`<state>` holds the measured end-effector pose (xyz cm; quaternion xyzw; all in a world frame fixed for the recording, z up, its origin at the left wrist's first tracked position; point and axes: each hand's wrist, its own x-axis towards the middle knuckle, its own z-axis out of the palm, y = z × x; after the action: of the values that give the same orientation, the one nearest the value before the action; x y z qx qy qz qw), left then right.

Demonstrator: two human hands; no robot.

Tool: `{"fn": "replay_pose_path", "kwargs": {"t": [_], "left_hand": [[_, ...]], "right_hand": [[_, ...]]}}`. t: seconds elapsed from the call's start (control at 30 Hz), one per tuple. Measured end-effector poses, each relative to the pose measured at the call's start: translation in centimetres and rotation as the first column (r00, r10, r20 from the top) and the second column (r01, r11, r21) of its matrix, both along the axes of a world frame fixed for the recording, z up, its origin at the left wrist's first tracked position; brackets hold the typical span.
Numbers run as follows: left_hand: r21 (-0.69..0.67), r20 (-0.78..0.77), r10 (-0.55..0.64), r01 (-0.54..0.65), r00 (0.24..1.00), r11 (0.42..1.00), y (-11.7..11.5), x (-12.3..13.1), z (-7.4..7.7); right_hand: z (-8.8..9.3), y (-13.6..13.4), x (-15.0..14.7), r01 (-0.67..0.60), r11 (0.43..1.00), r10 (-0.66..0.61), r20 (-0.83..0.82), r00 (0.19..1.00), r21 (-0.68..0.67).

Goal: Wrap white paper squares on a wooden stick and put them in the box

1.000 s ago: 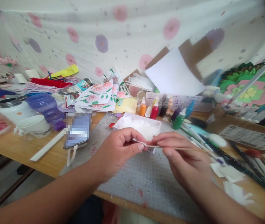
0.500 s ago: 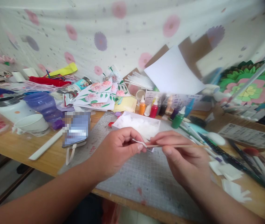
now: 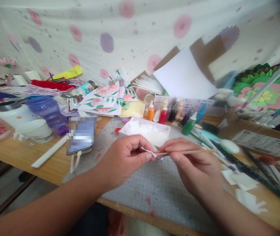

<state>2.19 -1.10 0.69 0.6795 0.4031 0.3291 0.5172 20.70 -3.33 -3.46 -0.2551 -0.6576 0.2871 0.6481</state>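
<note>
My left hand (image 3: 126,157) is closed in a pinch on a small white paper piece (image 3: 149,152) above the grey cutting mat (image 3: 154,186). My right hand (image 3: 194,165) is closed round a thin wooden stick (image 3: 191,152), whose tip meets the paper piece between the two hands. Just behind the hands stands a white box (image 3: 146,131) with white material in it.
A phone (image 3: 80,136) lies at the mat's left edge. Small coloured paint bottles (image 3: 169,114) stand behind the box. Pens and pencils (image 3: 240,164) and white paper scraps (image 3: 249,200) lie at the right. A white cup (image 3: 35,131), a jar (image 3: 14,113) and craft papers crowd the left.
The stick has tilted up slightly in my right hand and the paper piece has turned a little between my left fingers. Both hands stay in place.
</note>
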Motion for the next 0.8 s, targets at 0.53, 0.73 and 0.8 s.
{"fn": "replay_pose_path", "kwargs": {"t": [0.53,0.73,0.8], "left_hand": [[0.028,-0.038,0.01,-0.008,0.999,1.0,0.1,0.0,0.0],[-0.029,-0.017,-0.007,0.007,1.0,1.0,0.1,-0.2,0.0],[-0.057,0.015,-0.013,0.014,1.0,0.998,0.1,-0.2,-0.1]], "right_hand": [[1.1,-0.3,0.0,0.088,0.996,-0.091,0.165,0.982,0.027],[1.2,-0.3,-0.1,0.115,0.992,-0.123,0.203,0.971,0.053],[1.2,-0.3,-0.2,0.114,0.991,-0.127,0.208,0.97,0.071]]}}
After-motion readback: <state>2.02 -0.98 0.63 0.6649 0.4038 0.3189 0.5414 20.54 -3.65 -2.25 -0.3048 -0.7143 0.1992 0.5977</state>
